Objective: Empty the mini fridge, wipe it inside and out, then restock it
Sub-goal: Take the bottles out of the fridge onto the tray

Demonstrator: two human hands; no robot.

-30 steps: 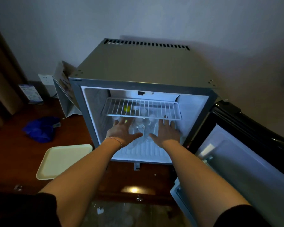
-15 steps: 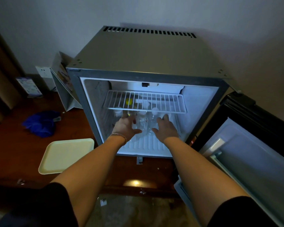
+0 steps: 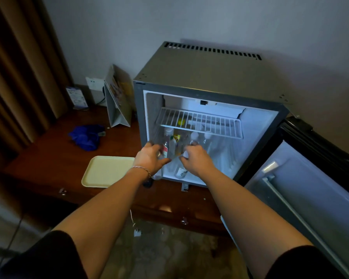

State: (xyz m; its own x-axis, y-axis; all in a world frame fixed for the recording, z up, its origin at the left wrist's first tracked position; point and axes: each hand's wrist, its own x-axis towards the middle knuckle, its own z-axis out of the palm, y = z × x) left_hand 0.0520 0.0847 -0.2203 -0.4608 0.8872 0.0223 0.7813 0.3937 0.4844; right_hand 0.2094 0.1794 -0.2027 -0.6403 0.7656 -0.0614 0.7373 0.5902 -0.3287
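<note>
The grey mini fridge stands open on a dark wooden desk, its door swung out to the right. Under the white wire shelf stand several clear water bottles with white caps. My left hand grips a clear bottle with a red label at the fridge's front left. My right hand holds another clear bottle by its top, at the front lip of the fridge. A yellow item shows through the shelf.
A cream tray lies on the wooden desk left of the fridge. A blue cloth sits behind it, with a folded card stand and a small leaflet holder by the wall. Curtains hang at far left.
Both hands have drawn back from deep inside the fridge to its front edge, each now holding a bottle. The camera has pulled back and shifted right.
</note>
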